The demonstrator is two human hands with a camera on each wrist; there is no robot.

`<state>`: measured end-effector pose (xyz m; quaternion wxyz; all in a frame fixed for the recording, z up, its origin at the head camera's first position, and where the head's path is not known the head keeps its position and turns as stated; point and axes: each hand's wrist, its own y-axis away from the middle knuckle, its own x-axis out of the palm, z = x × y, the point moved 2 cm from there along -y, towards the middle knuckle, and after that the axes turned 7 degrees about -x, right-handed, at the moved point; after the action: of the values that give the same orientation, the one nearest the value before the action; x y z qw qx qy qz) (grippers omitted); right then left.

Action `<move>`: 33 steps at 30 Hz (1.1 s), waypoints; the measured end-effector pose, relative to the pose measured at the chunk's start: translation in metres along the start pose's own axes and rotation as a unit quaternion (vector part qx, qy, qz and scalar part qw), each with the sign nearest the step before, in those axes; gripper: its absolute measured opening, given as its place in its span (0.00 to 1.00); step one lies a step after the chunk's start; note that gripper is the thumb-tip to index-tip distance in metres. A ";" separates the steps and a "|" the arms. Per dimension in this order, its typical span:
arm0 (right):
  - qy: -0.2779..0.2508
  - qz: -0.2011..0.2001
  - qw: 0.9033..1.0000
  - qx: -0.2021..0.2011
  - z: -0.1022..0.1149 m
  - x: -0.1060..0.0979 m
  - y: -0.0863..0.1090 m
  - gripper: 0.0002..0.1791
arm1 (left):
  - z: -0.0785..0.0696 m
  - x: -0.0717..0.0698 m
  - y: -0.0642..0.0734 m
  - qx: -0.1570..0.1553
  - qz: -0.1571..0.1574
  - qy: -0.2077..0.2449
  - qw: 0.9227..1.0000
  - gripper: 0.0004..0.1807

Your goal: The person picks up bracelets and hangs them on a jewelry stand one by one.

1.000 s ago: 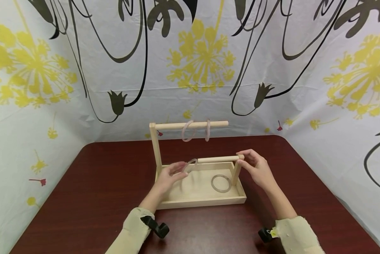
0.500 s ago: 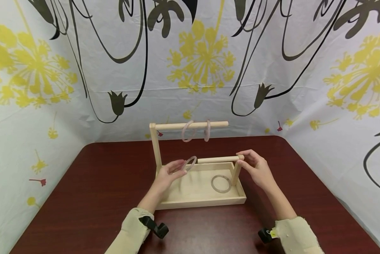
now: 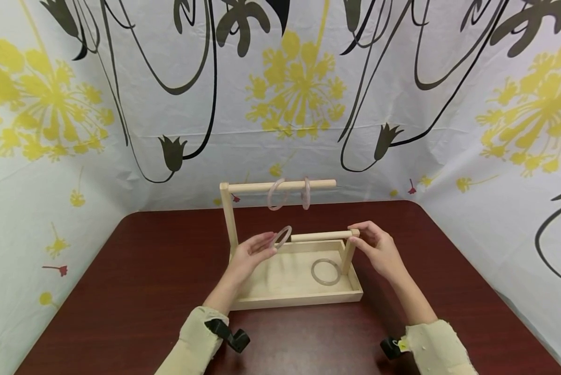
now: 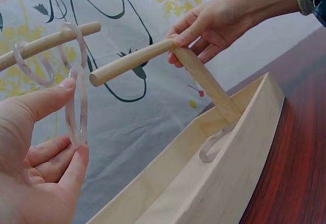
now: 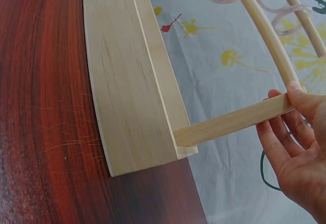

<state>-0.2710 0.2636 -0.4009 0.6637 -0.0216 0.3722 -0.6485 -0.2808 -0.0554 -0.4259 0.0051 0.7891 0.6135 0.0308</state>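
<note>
My left hand (image 3: 248, 260) pinches a pale, translucent bangle (image 4: 76, 109) between thumb and fingertips. The bangle stands upright beside the free end of the lower wooden rod (image 3: 320, 236), apart from it in the left wrist view. My right hand (image 3: 377, 249) grips the top of the short post (image 5: 229, 119) where this rod joins it. Two more bangles hang on the higher rod (image 3: 247, 186) at the back, a left one (image 3: 270, 198) and a right one (image 3: 307, 195). Another bangle (image 3: 325, 272) lies flat in the wooden tray (image 3: 299, 300) near the short post.
A tall post (image 3: 229, 219) at the tray's left carries the higher rod. The stand sits on a dark red-brown table (image 3: 167, 260). Behind it hangs a white cloth (image 3: 191, 114) printed with yellow flowers and dark stems.
My left hand has raised the bangle slightly, from level with the lower rod's tip to a bit above it. The right hand keeps its grip on the post.
</note>
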 end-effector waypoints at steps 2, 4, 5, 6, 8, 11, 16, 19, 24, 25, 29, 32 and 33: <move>0.000 0.000 1.000 -0.003 0.000 0.000 0.000 0.14 | 0.000 0.001 -0.001 0.002 0.002 0.004 1.000 0.27; 0.000 0.000 1.000 -0.005 0.000 0.000 -0.001 0.14 | -0.001 0.003 -0.001 0.004 0.004 0.010 1.000 0.27; 0.001 0.000 1.000 -0.006 0.000 0.000 -0.001 0.14 | -0.001 0.004 -0.001 0.005 0.004 0.010 1.000 0.27; 0.002 0.000 1.000 -0.007 0.000 0.000 -0.001 0.14 | -0.002 0.005 -0.001 0.007 0.005 0.010 1.000 0.27; 0.001 0.000 1.000 -0.007 0.000 0.000 -0.001 0.14 | -0.002 0.006 -0.002 0.007 0.008 0.011 1.000 0.27; 0.000 0.000 1.000 -0.006 0.000 0.000 -0.001 0.14 | -0.002 0.009 -0.002 0.006 0.014 0.012 1.000 0.27; 0.001 -0.001 1.000 -0.004 0.000 -0.001 -0.001 0.14 | -0.003 0.012 -0.003 0.008 0.026 0.009 1.000 0.28; 0.002 -0.002 1.000 -0.003 0.000 0.000 -0.001 0.14 | -0.003 0.014 -0.004 0.009 0.033 0.007 0.999 0.29; 0.003 -0.003 1.000 0.001 0.001 0.000 0.000 0.14 | -0.002 0.017 -0.005 0.009 0.039 0.009 0.999 0.29; 0.002 -0.004 1.000 0.001 0.002 0.000 0.000 0.14 | -0.002 0.018 -0.005 0.008 0.041 0.011 0.999 0.29; -0.004 -0.005 1.000 0.001 0.004 0.000 0.000 0.14 | -0.001 0.020 -0.006 0.008 0.047 0.009 0.999 0.29; -0.008 -0.004 1.000 -0.001 0.006 0.000 0.000 0.14 | -0.001 0.021 -0.006 0.011 0.050 0.007 0.999 0.29; -0.009 -0.004 1.000 -0.003 0.006 0.000 0.000 0.14 | -0.001 0.022 -0.007 0.011 0.050 0.007 0.999 0.29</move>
<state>-0.2677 0.2604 -0.3968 0.6645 -0.0303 0.3679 -0.6498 -0.2820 -0.0328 -0.4244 -0.0093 0.8185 0.5737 0.0294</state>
